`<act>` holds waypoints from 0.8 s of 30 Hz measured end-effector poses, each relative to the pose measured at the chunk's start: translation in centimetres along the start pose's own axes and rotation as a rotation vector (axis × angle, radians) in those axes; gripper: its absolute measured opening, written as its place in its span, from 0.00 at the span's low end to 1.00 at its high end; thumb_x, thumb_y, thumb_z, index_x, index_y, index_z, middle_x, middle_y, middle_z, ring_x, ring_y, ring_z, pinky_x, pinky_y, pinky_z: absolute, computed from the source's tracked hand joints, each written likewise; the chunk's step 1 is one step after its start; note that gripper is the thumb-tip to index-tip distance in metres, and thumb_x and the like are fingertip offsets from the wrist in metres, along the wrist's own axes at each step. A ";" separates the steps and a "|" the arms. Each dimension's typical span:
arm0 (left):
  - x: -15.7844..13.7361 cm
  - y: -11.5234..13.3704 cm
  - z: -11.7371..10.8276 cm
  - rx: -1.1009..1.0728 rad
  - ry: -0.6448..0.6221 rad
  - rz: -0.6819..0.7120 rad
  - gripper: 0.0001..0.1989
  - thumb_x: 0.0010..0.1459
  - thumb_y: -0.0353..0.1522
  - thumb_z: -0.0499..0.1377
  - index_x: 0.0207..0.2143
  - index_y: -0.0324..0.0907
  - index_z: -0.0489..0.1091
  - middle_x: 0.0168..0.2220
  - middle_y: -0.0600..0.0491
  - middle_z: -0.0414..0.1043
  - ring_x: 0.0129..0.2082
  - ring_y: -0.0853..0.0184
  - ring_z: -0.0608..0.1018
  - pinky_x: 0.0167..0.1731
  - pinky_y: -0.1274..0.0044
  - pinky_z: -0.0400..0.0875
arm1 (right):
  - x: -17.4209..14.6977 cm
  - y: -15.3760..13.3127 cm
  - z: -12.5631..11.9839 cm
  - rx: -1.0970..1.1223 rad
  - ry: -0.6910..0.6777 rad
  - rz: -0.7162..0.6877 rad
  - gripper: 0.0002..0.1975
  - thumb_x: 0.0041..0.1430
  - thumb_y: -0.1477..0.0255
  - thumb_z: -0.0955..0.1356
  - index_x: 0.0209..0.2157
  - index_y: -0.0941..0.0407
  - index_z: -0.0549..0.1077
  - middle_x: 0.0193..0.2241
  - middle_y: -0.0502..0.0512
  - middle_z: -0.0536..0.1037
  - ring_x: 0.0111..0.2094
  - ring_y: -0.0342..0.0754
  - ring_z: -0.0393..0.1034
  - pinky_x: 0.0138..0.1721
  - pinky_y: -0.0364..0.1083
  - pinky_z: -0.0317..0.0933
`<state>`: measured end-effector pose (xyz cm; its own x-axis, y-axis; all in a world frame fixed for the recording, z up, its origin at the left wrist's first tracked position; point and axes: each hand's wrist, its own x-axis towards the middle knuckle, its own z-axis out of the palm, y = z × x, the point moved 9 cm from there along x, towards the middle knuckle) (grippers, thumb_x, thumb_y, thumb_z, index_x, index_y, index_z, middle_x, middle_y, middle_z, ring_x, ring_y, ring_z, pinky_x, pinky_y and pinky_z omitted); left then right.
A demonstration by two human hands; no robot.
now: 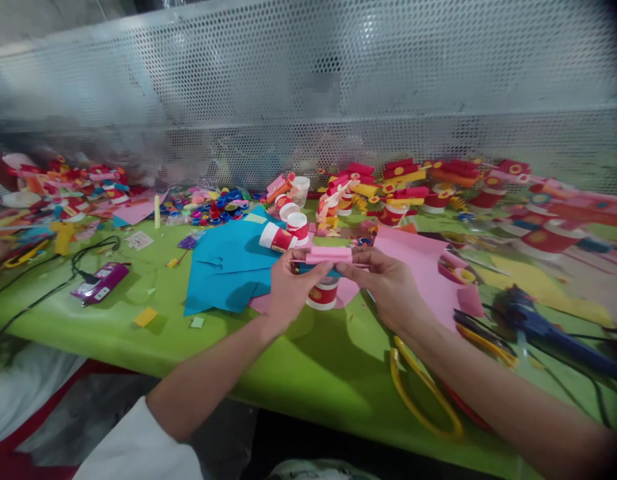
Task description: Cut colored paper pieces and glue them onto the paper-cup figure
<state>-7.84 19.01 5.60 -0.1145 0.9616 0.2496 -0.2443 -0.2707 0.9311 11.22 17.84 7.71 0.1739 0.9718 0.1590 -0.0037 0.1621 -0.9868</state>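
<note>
My left hand (296, 287) and my right hand (383, 283) pinch the two ends of a pink paper roll (329, 254), their thumbs pressed along its near side. Below the roll is a strip of blue, partly covered by the thumbs. Under that stands a red and white paper cup (323, 293), upright; whether the roll is fixed to it I cannot tell. Blue paper sheets (228, 267) lie by my left hand, with two more red and white cups (278, 237) just behind. Pink paper (413, 267) spreads to the right of my right hand.
Yellow-handled scissors (423, 393) and a dark blue glue gun (553, 333) with cables lie at the right. A purple power strip (99, 283) sits left. Finished-looking paper models (398, 187) and colourful caps (218, 205) line the back, before a perforated metal panel (238, 87).
</note>
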 end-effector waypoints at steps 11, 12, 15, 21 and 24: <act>0.3 0.0 -0.5 -0.131 -0.015 -0.118 0.21 0.42 0.44 0.80 0.31 0.42 0.78 0.33 0.52 0.82 0.33 0.66 0.79 0.38 0.72 0.77 | 0.3 -0.3 -0.4 0.012 -0.041 -0.011 0.23 0.34 0.49 0.86 0.27 0.48 0.85 0.39 0.55 0.81 0.41 0.56 0.75 0.43 0.55 0.73; 0.4 0.0 -0.5 -0.132 -0.027 -0.121 0.21 0.42 0.44 0.80 0.31 0.42 0.78 0.33 0.52 0.81 0.33 0.67 0.79 0.38 0.72 0.77 | 0.3 -0.3 -0.5 0.010 -0.050 -0.010 0.23 0.34 0.48 0.86 0.27 0.47 0.85 0.39 0.56 0.81 0.42 0.56 0.75 0.44 0.55 0.73; 0.5 0.2 -0.6 -0.117 -0.041 -0.105 0.20 0.43 0.44 0.80 0.29 0.42 0.78 0.35 0.52 0.82 0.34 0.66 0.79 0.39 0.72 0.76 | 0.4 -0.3 -0.4 0.005 -0.068 -0.014 0.22 0.34 0.48 0.86 0.27 0.47 0.85 0.40 0.56 0.81 0.44 0.57 0.74 0.46 0.55 0.73; 0.4 0.4 -0.5 -0.115 -0.064 -0.105 0.21 0.41 0.43 0.80 0.30 0.42 0.77 0.37 0.52 0.82 0.36 0.66 0.80 0.40 0.72 0.76 | 0.3 0.0 -0.2 0.012 -0.111 0.013 0.22 0.38 0.51 0.85 0.31 0.48 0.85 0.37 0.53 0.83 0.38 0.52 0.75 0.42 0.52 0.72; 0.3 0.6 -0.6 -0.116 -0.060 -0.103 0.24 0.39 0.43 0.81 0.30 0.42 0.75 0.34 0.54 0.80 0.35 0.67 0.79 0.38 0.73 0.76 | 0.1 0.2 -0.6 -0.004 -0.127 0.036 0.27 0.37 0.53 0.86 0.39 0.49 0.86 0.31 0.50 0.82 0.33 0.50 0.73 0.38 0.51 0.69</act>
<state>-8.58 19.14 6.12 -0.0266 0.9847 0.1724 -0.3618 -0.1702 0.9166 11.87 17.88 7.52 0.0477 0.9909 0.1258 -0.0035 0.1261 -0.9920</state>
